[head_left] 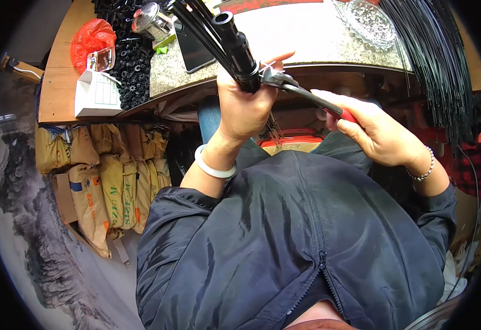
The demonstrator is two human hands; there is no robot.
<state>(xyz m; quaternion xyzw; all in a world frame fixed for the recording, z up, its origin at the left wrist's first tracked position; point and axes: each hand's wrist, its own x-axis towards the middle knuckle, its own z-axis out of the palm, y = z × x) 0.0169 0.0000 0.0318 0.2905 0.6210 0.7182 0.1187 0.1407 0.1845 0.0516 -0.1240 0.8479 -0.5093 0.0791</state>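
Observation:
My left hand [247, 113] wraps around what looks like a black umbrella frame [239, 52], a thick hollow tube with thin rods alongside it, tilted up toward the far side. Its index finger stretches out to the right behind the pliers' head. In my right hand [381, 129] is a pair of pliers [309, 97] with a grey metal head and red on the grip. The jaws touch or lie close against the frame's lower end, beside my left fingers; exactly what they bite on is too small to tell.
A table [59, 82] spans the far side, with small black plastic parts [133, 71], a red plastic bag [93, 41], a white box [94, 96], a phone [193, 47] and a glass dish [370, 25]. Long black rods [438, 66] hang over its right edge. Sacks [89, 198] stand lower left.

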